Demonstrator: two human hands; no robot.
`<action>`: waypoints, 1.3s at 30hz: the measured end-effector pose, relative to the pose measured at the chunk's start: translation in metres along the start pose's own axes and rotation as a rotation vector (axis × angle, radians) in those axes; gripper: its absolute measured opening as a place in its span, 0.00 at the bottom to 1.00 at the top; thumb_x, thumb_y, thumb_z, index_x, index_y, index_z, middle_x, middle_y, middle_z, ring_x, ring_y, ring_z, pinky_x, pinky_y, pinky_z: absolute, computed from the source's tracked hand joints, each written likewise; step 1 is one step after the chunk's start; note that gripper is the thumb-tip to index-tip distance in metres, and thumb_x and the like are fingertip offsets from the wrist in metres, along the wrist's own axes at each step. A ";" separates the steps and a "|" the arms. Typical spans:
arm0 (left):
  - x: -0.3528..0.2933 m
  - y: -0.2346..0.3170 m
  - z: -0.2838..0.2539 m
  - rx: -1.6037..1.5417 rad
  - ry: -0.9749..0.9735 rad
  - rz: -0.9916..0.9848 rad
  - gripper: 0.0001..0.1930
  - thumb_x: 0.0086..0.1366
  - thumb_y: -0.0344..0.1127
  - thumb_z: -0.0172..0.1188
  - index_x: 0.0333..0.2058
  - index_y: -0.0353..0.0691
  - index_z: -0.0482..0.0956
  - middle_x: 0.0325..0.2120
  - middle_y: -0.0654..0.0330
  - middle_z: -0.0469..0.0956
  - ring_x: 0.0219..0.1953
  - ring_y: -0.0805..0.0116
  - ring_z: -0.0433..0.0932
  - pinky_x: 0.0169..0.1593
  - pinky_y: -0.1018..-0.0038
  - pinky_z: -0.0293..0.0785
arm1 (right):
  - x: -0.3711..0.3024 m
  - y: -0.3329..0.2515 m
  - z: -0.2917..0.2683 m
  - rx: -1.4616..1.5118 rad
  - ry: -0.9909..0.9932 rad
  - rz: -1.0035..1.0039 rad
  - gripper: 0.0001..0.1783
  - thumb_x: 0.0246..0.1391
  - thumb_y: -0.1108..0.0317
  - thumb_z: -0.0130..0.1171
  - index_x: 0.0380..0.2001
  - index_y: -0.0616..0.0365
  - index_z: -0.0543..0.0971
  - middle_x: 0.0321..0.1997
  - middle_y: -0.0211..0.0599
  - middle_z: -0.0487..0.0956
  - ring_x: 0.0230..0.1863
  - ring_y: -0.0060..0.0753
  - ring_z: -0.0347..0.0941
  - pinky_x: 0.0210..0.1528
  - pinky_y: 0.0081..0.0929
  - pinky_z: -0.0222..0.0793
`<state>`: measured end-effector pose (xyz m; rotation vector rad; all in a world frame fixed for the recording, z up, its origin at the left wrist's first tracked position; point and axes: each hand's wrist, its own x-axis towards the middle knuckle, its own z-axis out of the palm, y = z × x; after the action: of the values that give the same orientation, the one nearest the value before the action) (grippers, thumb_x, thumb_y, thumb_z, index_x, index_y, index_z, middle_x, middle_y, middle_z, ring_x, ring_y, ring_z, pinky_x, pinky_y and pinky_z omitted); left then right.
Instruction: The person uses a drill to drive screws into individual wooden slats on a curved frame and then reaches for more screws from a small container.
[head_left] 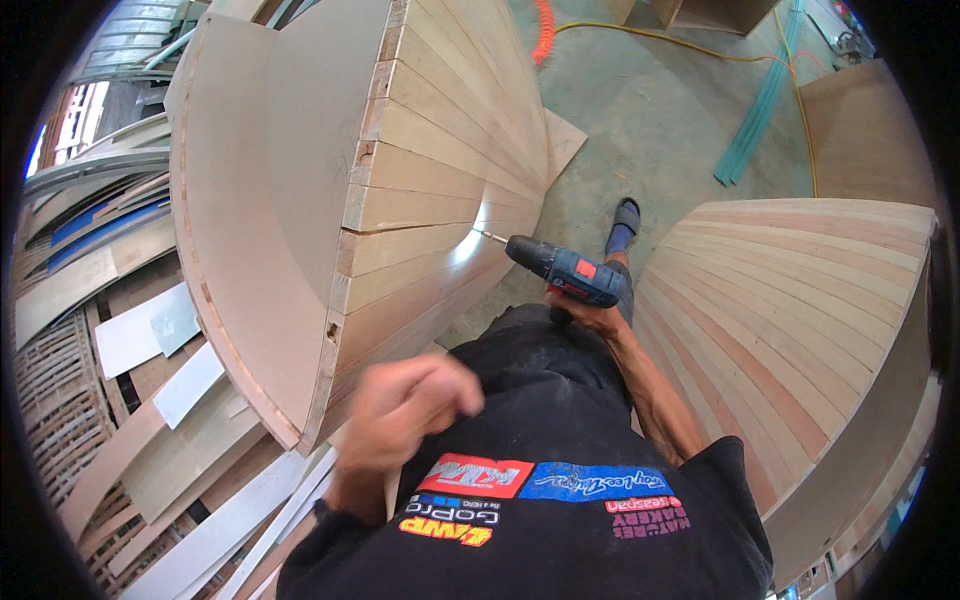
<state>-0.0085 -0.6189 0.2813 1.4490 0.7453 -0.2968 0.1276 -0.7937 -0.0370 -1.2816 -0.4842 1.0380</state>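
Observation:
My right hand (pixel 592 314) is wrapped round the grip of a dark blue and black cordless drill (pixel 572 272) with a red patch on its side. The drill's thin bit points left at a curved panel of light wooden strips (pixel 425 205), and its lamp throws a bright spot there. From this angle I cannot tell whether the tip touches the wood. My left hand (pixel 415 400), slightly blurred, is raised near the panel's lower edge. Its fingers are curled together, and anything inside them is hidden.
On the right stands a second curved, strip-clad wooden piece (pixel 770 310). Wood offcuts and boards (pixel 170 450) lie piled at the left. A yellow hose (pixel 680 38), an orange coiled hose (pixel 544 30) and green strips (pixel 760 100) lie on the concrete floor (pixel 640 120).

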 end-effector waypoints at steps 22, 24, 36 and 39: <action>0.053 0.032 -0.052 0.149 0.562 0.124 0.20 0.75 0.41 0.42 0.41 0.30 0.78 0.34 0.62 0.80 0.36 0.80 0.74 0.42 0.80 0.69 | 0.009 0.007 -0.003 -0.120 0.008 -0.014 0.13 0.50 0.66 0.68 0.37 0.55 0.78 0.30 0.29 0.76 0.31 0.25 0.71 0.37 0.25 0.72; 0.053 0.030 -0.052 0.115 0.562 0.129 0.20 0.75 0.41 0.42 0.41 0.30 0.78 0.34 0.62 0.80 0.36 0.79 0.74 0.43 0.80 0.69 | 0.010 0.003 -0.008 -0.202 -0.021 -0.001 0.11 0.50 0.67 0.67 0.36 0.56 0.78 0.29 0.31 0.76 0.30 0.27 0.71 0.36 0.26 0.71; 0.045 0.042 -0.052 -0.051 0.890 0.449 0.16 0.73 0.43 0.44 0.29 0.39 0.70 0.14 0.74 0.55 0.16 0.85 0.50 0.20 0.82 0.44 | 0.041 -0.056 -0.035 -0.539 -0.070 -0.352 0.19 0.36 0.76 0.63 0.37 0.61 0.79 0.31 0.47 0.79 0.31 0.46 0.75 0.38 0.33 0.72; 0.005 0.054 -0.012 -0.207 0.769 0.669 0.15 0.74 0.44 0.43 0.31 0.40 0.69 0.13 0.72 0.54 0.14 0.84 0.49 0.18 0.82 0.44 | 0.032 -0.070 -0.042 -0.404 -0.091 -0.113 0.17 0.39 0.75 0.67 0.37 0.60 0.79 0.32 0.40 0.81 0.33 0.34 0.76 0.40 0.29 0.73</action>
<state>0.0249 -0.5984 0.3214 1.5172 0.8053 0.8706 0.2016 -0.7854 0.0089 -1.5447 -0.8592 0.9338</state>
